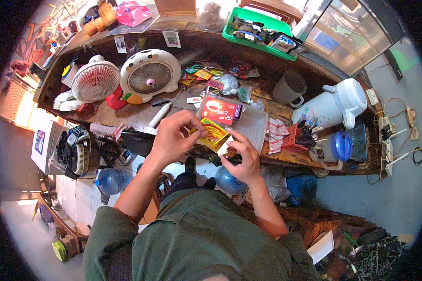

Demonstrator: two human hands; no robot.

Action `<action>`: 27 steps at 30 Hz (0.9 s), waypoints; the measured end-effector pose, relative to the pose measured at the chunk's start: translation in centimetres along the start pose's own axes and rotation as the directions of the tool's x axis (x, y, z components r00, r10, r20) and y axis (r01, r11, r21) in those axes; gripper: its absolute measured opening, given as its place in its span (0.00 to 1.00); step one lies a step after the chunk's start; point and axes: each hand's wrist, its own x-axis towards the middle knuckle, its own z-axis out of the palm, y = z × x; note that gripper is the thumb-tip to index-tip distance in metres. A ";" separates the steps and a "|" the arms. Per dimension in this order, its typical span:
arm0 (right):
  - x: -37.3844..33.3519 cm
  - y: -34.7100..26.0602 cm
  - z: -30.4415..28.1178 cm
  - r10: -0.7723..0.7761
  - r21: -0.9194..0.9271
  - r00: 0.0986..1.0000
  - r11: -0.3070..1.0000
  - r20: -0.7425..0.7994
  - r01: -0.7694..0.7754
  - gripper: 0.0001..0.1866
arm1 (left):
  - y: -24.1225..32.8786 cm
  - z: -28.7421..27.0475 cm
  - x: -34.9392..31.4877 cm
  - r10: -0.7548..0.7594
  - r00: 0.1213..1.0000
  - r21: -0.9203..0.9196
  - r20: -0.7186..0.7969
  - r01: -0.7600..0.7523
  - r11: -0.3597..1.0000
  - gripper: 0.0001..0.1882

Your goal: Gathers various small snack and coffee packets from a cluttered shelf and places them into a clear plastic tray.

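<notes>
My left hand (173,136) and my right hand (241,161) both grip a small yellow and red sachet (214,133) over the front edge of a dark wooden counter (136,114). The left fingers pinch its upper left side. The right fingers pinch its lower white corner. Just beyond the sachet lies a clear plastic lid (255,124) with a red box (221,111) resting on it.
Two small white fans (150,75) (94,80) stand at the back left. A grey mug (290,88), a white thermos jug (335,104), a blue-lidded jar (340,145) and a green tray of packets (258,30) sit to the right. Water bottles (110,180) stand on the floor below.
</notes>
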 end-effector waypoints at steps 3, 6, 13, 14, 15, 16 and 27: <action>0.3 0.2 0.1 0.002 -0.001 1.000 1.000 -0.026 -0.002 0.31 | -0.2 -0.1 -0.2 -0.065 0.997 0.045 0.047 0.063 0.997 0.05; 0.4 0.2 0.1 0.004 0.004 1.000 1.000 -0.020 -0.004 0.30 | 0.0 -0.2 0.0 -0.077 0.995 0.044 0.057 0.074 0.996 0.06; 0.7 0.2 0.4 0.010 -0.011 0.999 1.000 -0.047 -0.011 0.30 | -0.3 1.0 0.7 0.126 0.991 0.114 -0.034 -0.122 0.986 0.07; 0.7 0.2 0.5 0.020 -0.015 0.998 1.000 -0.055 -0.021 0.30 | -0.2 1.1 0.6 0.147 0.987 0.123 -0.070 -0.138 0.983 0.07; 0.7 0.2 0.5 0.020 -0.014 0.998 1.000 -0.056 -0.021 0.30 | -0.2 1.2 0.5 0.148 0.987 0.124 -0.068 -0.138 0.983 0.07; 0.8 0.2 0.5 0.027 -0.013 0.997 1.000 -0.070 -0.028 0.30 | -0.1 1.3 0.5 0.152 0.986 0.128 -0.068 -0.142 0.981 0.07; 0.7 0.9 -0.1 0.006 -0.022 0.999 1.000 -0.054 -0.007 0.29 | -0.5 1.5 1.1 0.115 0.992 0.098 0.053 -0.119 0.988 0.07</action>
